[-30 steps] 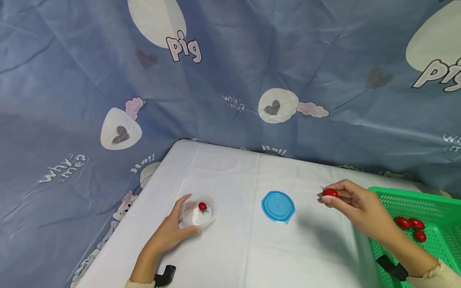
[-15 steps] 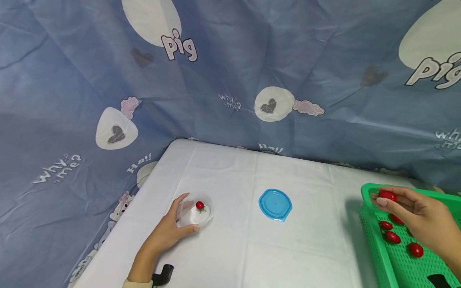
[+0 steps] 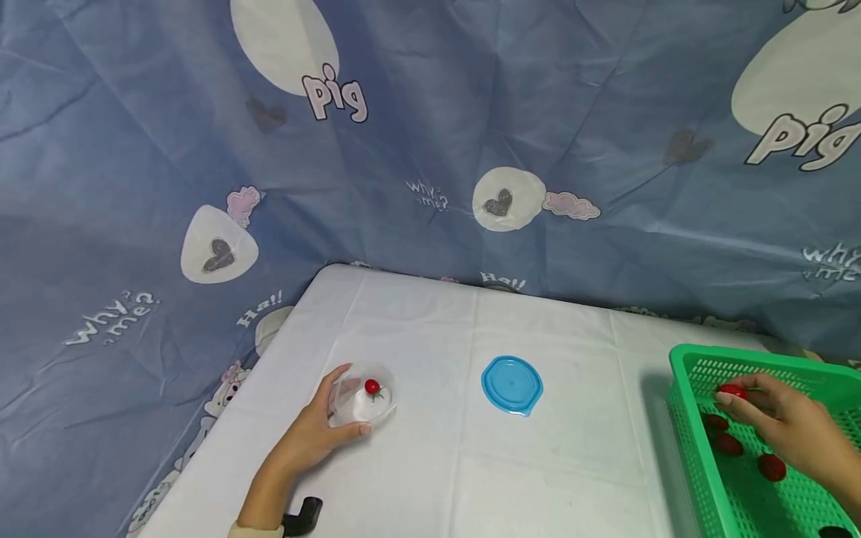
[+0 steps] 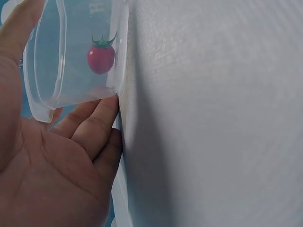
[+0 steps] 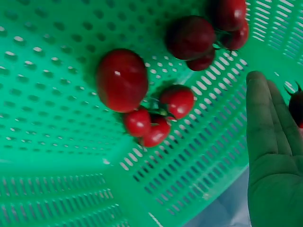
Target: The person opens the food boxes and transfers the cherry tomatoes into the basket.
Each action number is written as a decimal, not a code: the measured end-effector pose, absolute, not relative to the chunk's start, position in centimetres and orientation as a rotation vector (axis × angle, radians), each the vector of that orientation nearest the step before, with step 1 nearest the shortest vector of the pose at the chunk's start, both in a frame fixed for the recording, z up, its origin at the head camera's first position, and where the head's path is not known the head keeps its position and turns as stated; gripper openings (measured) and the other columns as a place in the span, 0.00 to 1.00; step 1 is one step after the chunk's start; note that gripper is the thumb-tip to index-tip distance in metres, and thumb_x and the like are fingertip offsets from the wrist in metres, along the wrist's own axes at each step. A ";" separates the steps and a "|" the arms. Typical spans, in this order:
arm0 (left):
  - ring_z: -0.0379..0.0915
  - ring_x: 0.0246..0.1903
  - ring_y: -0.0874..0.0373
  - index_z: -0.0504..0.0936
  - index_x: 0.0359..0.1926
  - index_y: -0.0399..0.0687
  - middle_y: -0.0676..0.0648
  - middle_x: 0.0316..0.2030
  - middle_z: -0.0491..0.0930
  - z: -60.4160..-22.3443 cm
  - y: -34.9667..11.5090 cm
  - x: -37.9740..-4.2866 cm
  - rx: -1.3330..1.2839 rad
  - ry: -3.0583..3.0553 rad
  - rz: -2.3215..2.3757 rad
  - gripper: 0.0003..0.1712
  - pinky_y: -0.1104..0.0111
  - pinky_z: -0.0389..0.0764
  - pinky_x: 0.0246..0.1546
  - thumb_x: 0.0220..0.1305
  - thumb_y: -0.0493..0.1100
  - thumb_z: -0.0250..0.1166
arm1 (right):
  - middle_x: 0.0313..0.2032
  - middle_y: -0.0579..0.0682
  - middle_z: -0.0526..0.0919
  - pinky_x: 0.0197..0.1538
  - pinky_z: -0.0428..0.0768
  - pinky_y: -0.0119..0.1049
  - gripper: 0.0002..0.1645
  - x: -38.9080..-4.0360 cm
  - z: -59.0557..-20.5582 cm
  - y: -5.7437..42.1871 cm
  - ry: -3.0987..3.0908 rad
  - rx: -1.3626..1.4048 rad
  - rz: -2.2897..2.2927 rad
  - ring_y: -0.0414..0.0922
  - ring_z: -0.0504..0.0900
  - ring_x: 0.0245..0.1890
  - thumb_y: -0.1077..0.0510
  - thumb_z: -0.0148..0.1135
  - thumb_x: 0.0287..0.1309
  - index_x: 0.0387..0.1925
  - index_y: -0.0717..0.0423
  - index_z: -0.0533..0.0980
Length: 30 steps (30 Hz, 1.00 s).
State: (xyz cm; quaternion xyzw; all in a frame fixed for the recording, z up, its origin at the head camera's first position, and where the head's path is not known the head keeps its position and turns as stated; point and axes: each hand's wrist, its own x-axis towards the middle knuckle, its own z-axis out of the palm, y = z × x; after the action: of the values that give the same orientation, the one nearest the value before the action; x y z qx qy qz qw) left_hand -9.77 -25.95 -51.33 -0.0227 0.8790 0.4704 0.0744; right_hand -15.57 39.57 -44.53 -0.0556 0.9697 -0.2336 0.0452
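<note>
My left hand (image 3: 311, 432) grips the side of a clear plastic tub (image 3: 348, 407), which stands on the white table. Inside the tub lies one cherry tomato (image 4: 101, 59) with a green stem. In the head view my right hand (image 3: 787, 427) pinches another cherry tomato (image 3: 732, 391) between thumb and fingers, down inside a green basket (image 3: 696, 448). The right wrist view shows that held tomato (image 5: 297, 109) only partly, at the right edge. Several loose red tomatoes, including a larger-looking one (image 5: 122, 80), lie on the basket's slotted floor.
A round blue lid (image 3: 513, 385) with a tab lies on the white tablecloth (image 3: 558, 478) between tub and basket. Behind the table hangs a blue printed cloth (image 3: 403, 119). A black wrist mount (image 3: 304, 517) sits under my left wrist.
My right hand has moved right from over the table to the basket and then lowered into it, with the cherry tomato still pinched. My left hand keeps its grip on the tub.
</note>
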 end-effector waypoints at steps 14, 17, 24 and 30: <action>0.54 0.68 0.38 0.47 0.73 0.77 0.51 0.69 0.63 -51.2 -25.8 -9.7 -0.101 2.628 1.414 0.61 0.37 0.53 0.63 0.44 0.61 0.77 | 0.34 0.54 0.84 0.20 0.68 0.37 0.35 -15.2 -47.3 40.6 2.958 -0.150 -0.638 0.44 0.72 0.17 0.37 0.58 0.63 0.56 0.63 0.75; 0.53 0.68 0.39 0.47 0.73 0.75 0.50 0.69 0.63 -51.3 -25.8 -9.7 -0.094 2.631 1.412 0.61 0.37 0.52 0.64 0.44 0.60 0.77 | 0.32 0.53 0.83 0.24 0.72 0.39 0.35 -15.5 -48.0 41.0 2.953 -0.185 -0.610 0.43 0.75 0.22 0.39 0.60 0.62 0.53 0.66 0.76; 0.52 0.69 0.39 0.48 0.72 0.77 0.51 0.69 0.63 -51.4 -25.8 -9.6 -0.110 2.645 1.399 0.61 0.36 0.53 0.62 0.43 0.61 0.77 | 0.35 0.55 0.82 0.27 0.77 0.44 0.37 -16.2 -48.9 41.5 2.904 -0.209 -0.572 0.46 0.78 0.27 0.37 0.60 0.61 0.52 0.69 0.76; 0.53 0.69 0.40 0.49 0.72 0.78 0.51 0.68 0.64 -51.4 -25.7 -9.7 -0.107 2.640 1.416 0.60 0.37 0.52 0.63 0.43 0.58 0.78 | 0.35 0.54 0.81 0.26 0.75 0.41 0.41 -16.4 -49.3 41.5 2.868 -0.201 -0.552 0.43 0.77 0.26 0.35 0.58 0.61 0.53 0.71 0.75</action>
State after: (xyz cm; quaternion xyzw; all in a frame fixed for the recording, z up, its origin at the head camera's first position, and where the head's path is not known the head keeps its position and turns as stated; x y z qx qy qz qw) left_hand -9.66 -25.74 -51.43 -0.0356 0.8784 0.4712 0.0716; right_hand -16.37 41.47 -49.25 -0.0681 0.9741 -0.1873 0.1067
